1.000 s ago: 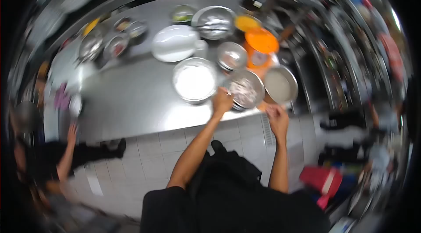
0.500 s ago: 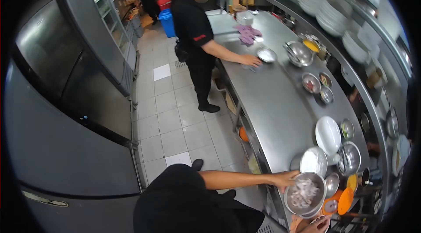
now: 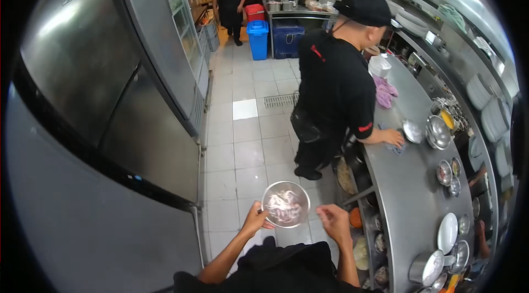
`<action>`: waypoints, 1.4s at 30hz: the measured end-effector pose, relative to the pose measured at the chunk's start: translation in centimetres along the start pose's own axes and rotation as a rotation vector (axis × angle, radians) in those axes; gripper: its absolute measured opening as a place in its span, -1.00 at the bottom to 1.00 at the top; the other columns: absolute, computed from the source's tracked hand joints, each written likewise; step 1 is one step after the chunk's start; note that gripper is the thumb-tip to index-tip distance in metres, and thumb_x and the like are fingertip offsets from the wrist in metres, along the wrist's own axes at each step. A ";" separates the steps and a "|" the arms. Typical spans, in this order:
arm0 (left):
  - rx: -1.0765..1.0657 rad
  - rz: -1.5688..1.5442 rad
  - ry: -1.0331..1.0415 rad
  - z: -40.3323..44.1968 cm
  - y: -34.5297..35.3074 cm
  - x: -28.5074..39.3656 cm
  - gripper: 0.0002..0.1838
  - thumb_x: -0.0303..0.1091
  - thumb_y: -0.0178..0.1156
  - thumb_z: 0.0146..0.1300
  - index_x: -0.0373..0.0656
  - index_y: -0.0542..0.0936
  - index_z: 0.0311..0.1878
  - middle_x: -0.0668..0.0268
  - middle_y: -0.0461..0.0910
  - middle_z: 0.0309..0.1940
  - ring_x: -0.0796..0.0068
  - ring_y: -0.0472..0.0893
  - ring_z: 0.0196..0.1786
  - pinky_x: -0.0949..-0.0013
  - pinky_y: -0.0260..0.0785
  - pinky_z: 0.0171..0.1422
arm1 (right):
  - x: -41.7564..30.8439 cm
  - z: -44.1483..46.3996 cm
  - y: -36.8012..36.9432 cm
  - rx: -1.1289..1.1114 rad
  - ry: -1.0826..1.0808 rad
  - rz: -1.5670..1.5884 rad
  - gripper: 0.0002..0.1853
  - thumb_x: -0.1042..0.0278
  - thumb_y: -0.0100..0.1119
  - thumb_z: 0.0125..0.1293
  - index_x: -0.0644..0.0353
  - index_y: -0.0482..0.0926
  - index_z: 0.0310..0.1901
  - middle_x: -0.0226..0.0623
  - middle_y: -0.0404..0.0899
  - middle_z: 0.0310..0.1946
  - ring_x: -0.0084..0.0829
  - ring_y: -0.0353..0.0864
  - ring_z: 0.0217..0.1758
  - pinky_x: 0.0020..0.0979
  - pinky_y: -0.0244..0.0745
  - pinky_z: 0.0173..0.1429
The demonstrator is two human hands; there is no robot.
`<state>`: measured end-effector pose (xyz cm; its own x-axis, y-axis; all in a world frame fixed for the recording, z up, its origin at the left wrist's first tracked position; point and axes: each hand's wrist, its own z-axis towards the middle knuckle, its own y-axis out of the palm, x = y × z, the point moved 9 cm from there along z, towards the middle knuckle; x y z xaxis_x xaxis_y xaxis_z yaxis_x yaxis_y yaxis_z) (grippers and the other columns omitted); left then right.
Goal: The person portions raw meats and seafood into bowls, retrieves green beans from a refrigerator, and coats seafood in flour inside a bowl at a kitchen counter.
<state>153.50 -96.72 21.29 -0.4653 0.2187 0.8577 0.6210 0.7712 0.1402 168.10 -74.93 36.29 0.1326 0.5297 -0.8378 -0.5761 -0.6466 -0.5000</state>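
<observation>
A round metal bowl (image 3: 286, 205) with pale, whitish strips of food (image 3: 284, 206) in it is held over the tiled floor, off the table. My left hand (image 3: 255, 220) grips its left rim, thumb at the edge and fingers beneath. Just right of the bowl, apart from it, my right hand (image 3: 334, 222) is raised with its fingers bent; whether anything is between them is too small to tell.
The steel table (image 3: 394, 183) runs along the right, with a pot (image 3: 426, 269) and white oval plate (image 3: 447, 232). A co-worker (image 3: 339, 89) stands at it, hand on a cloth. Grey fridges (image 3: 110, 183) line the left. Another person (image 3: 229, 3) is farther back.
The bowl has left the table and is over the floor in my left hand. The view has turned toward the aisle. My right hand has come away from the table's near end.
</observation>
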 end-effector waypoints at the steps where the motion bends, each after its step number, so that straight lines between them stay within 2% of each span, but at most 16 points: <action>1: 0.096 -0.107 0.037 1.6 -3.3 1.3 -0.77 -0.47 0.00 0.30 -0.19 0.19 -0.06 -0.03 0.49 -0.25 0.10 0.67 -0.48 0.29 0.59 -0.56 | -2.4 2.4 3.1 -0.084 -0.024 0.052 -0.89 0.43 0.31 0.19 0.25 0.66 -0.28 -0.23 0.66 -0.42 -0.47 0.62 -0.43 -0.48 0.48 -0.36; 6: 0.258 -0.157 0.083 10.3 -14.6 8.1 -0.74 -0.47 0.04 0.26 -0.14 0.16 -0.12 -0.07 0.57 -0.29 0.11 0.68 -0.46 0.30 0.59 -0.52 | -3.9 10.6 15.2 -0.330 -0.017 0.083 -0.90 0.39 0.32 0.18 0.20 0.67 -0.31 -0.27 0.65 -0.44 -0.48 0.58 -0.50 -0.47 0.45 -0.43; 10: 0.299 -0.267 0.075 19.6 -22.4 12.4 -0.73 -0.43 0.08 0.26 -0.13 0.18 -0.11 -0.03 0.58 -0.27 0.17 0.69 -0.44 0.38 0.58 -0.51 | -2.1 20.9 21.2 -0.306 0.126 0.136 -0.89 0.38 0.34 0.17 0.22 0.66 -0.34 -0.30 0.63 -0.52 -0.55 0.52 -0.58 -0.49 0.43 -0.45; 15: 0.408 -0.302 0.142 28.5 -33.1 18.0 -0.73 -0.45 0.06 0.25 -0.15 0.21 -0.07 -0.01 0.59 -0.28 0.22 0.68 -0.47 0.39 0.59 -0.51 | 2.5 39.3 33.8 -0.328 -0.098 0.160 -0.91 0.41 0.31 0.17 0.24 0.65 -0.34 -0.29 0.62 -0.56 -0.57 0.52 -0.56 -0.48 0.44 -0.40; 17: 0.428 -0.292 0.145 30.9 -36.6 18.9 -0.72 -0.47 0.05 0.24 -0.15 0.22 -0.04 0.00 0.59 -0.28 0.24 0.67 -0.48 0.39 0.59 -0.51 | 2.3 47.6 37.3 -0.384 -0.064 0.106 -0.88 0.38 0.24 0.20 0.24 0.65 -0.31 -0.20 0.65 -0.46 -0.38 0.59 -0.46 -0.40 0.48 -0.28; 20: 0.541 -0.365 0.114 34.2 -43.0 20.0 -0.70 -0.49 0.01 0.23 -0.18 0.24 0.02 -0.02 0.58 -0.25 0.17 0.67 -0.51 0.39 0.59 -0.54 | -1.5 59.3 42.4 -0.362 -0.184 0.100 -0.86 0.38 0.26 0.19 0.26 0.64 -0.27 -0.17 0.65 -0.44 -0.39 0.60 -0.43 -0.38 0.48 -0.28; 24: 0.591 -0.455 0.099 43.0 -47.4 22.2 -0.69 -0.49 0.02 0.21 -0.19 0.25 0.01 -0.04 0.58 -0.24 0.13 0.67 -0.52 0.38 0.59 -0.54 | 0.0 73.7 45.6 -0.308 -0.105 0.231 -0.83 0.36 0.26 0.19 0.24 0.64 -0.23 -0.16 0.66 -0.37 -0.34 0.60 -0.39 -0.37 0.50 -0.24; 26: 0.640 -0.487 0.060 47.9 -46.5 24.6 -0.68 -0.49 0.03 0.20 -0.18 0.24 0.02 -0.06 0.57 -0.23 0.11 0.67 -0.53 0.37 0.60 -0.54 | 6.6 80.6 45.6 -0.245 0.060 0.226 -0.79 0.34 0.29 0.17 0.21 0.63 -0.17 -0.17 0.67 -0.31 -0.25 0.62 -0.32 -0.35 0.51 -0.19; 28: 0.608 -0.480 0.080 54.9 -46.0 27.7 -0.67 -0.50 0.02 0.20 -0.19 0.24 0.02 -0.05 0.57 -0.24 0.13 0.66 -0.53 0.37 0.59 -0.55 | 12.4 85.0 45.5 -0.189 -0.066 0.063 -0.78 0.34 0.27 0.15 0.21 0.62 -0.17 -0.13 0.66 -0.28 -0.13 0.63 -0.23 -0.26 0.52 -0.14; 30: 0.517 -0.517 0.087 63.0 -48.3 30.2 -0.68 -0.48 0.04 0.22 -0.21 0.24 0.01 0.00 0.56 -0.28 0.18 0.64 -0.56 0.35 0.59 -0.55 | 19.5 86.4 49.5 -0.232 -0.236 -0.343 -0.83 0.34 0.19 0.17 0.22 0.61 -0.25 -0.07 0.63 -0.36 -0.07 0.61 -0.26 -0.23 0.49 -0.09; 32: 0.461 -0.429 0.101 70.8 -48.3 37.0 -0.69 -0.47 0.05 0.23 -0.22 0.24 0.01 0.02 0.56 -0.29 0.20 0.64 -0.57 0.35 0.59 -0.55 | 26.1 86.7 49.2 -0.331 -0.076 -0.255 -0.78 0.25 0.22 0.12 0.15 0.61 -0.24 -0.01 0.62 -0.34 -0.01 0.59 -0.23 -0.17 0.49 -0.10; 33: 0.410 -0.337 0.101 74.5 -47.5 40.4 -0.70 -0.46 0.06 0.24 -0.23 0.24 0.00 0.04 0.56 -0.31 0.21 0.64 -0.57 0.34 0.59 -0.55 | 28.4 86.9 48.3 -0.349 -0.009 -0.391 -0.74 0.29 0.30 0.06 0.16 0.61 -0.20 -0.04 0.63 -0.37 -0.08 0.62 -0.26 -0.20 0.49 -0.12; 35: 0.313 -0.209 0.117 82.1 -46.2 47.7 -0.72 -0.43 0.07 0.27 -0.24 0.24 -0.03 0.02 0.57 -0.33 0.22 0.65 -0.56 0.36 0.58 -0.55 | 31.7 87.5 44.6 -0.244 0.250 -0.228 -0.71 0.40 0.35 0.02 0.19 0.60 -0.18 -0.10 0.65 -0.38 -0.21 0.66 -0.30 -0.26 0.50 -0.15; 36: 0.253 -0.173 0.112 86.0 -45.8 50.2 -0.71 -0.45 0.05 0.27 -0.24 0.22 -0.02 0.01 0.58 -0.33 0.23 0.65 -0.56 0.37 0.58 -0.56 | 31.8 88.2 43.2 -0.234 0.272 -0.227 -0.71 0.40 0.35 0.02 0.19 0.60 -0.18 -0.10 0.65 -0.38 -0.21 0.66 -0.30 -0.26 0.50 -0.15; 38: 0.133 -0.095 0.098 93.7 -43.0 55.7 -0.69 -0.47 0.02 0.26 -0.22 0.19 0.01 -0.02 0.58 -0.34 0.25 0.65 -0.56 0.38 0.57 -0.56 | 34.4 88.3 38.4 -0.015 0.495 -0.112 -0.73 0.48 0.35 0.02 0.22 0.60 -0.18 -0.19 0.66 -0.41 -0.37 0.66 -0.37 -0.36 0.50 -0.28; 42: 0.043 -0.036 0.124 104.4 -38.5 67.2 -0.59 -0.48 0.00 0.23 -0.19 0.12 0.10 -0.04 0.58 -0.33 0.27 0.64 -0.57 0.39 0.55 -0.58 | 40.6 92.8 35.5 0.150 0.567 -0.237 -0.76 0.47 0.33 0.07 0.25 0.59 -0.18 -0.28 0.66 -0.47 -0.45 0.65 -0.46 -0.44 0.49 -0.38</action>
<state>32.48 -49.29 21.89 -0.4034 0.1166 0.9075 0.5764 0.8027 0.1530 78.17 -25.45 4.90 0.6533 0.2495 -0.7148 -0.5800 -0.4418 -0.6844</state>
